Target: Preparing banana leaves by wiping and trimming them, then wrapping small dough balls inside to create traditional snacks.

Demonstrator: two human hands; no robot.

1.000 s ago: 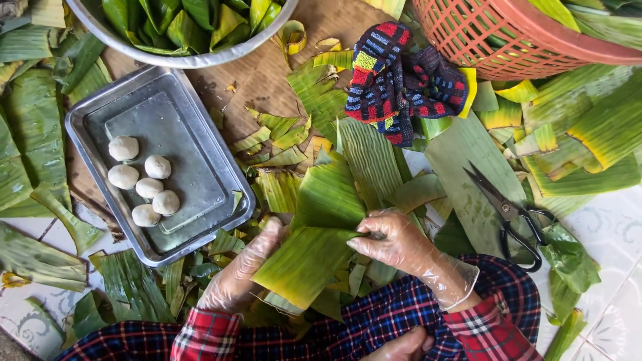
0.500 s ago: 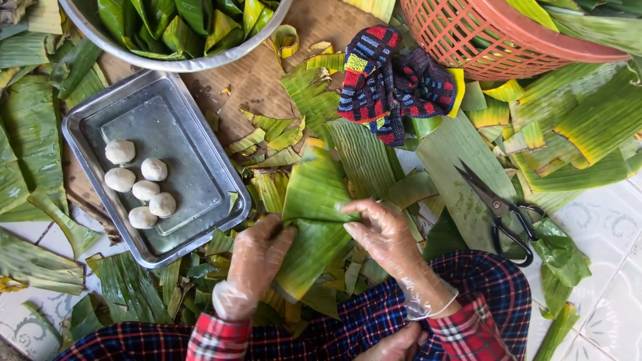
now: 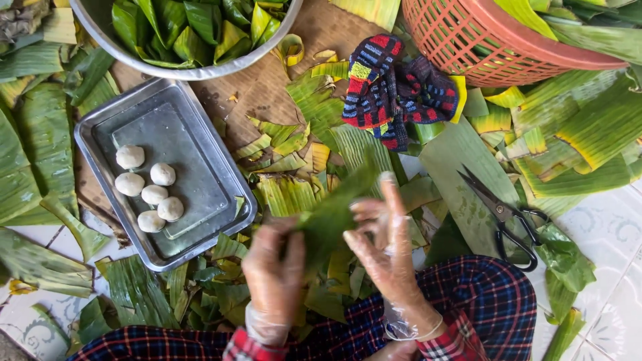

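Observation:
Both my hands wear clear plastic gloves and hold one green banana leaf piece [image 3: 332,215] between them, above a litter of leaf scraps. My left hand [image 3: 275,269] grips its lower left edge. On the leaf's right side my right hand [image 3: 386,242] has its fingers spread upward against it. The leaf is lifted and partly folded between the hands. A metal tray [image 3: 207,175] with several white dough balls [image 3: 148,192] lies to the left of my left hand.
Black scissors [image 3: 507,215] lie on a leaf at the right. A patterned cloth [image 3: 394,90] sits above the hands, a red plastic basket [image 3: 488,40] at top right, and a metal bowl [image 3: 184,70] of folded leaves at top. Tiled floor [image 3: 612,227] shows at right.
The leaf lay flat and spread under both hands; now the hands have drawn closer together and raised it, folding it between them. The view has shifted slightly.

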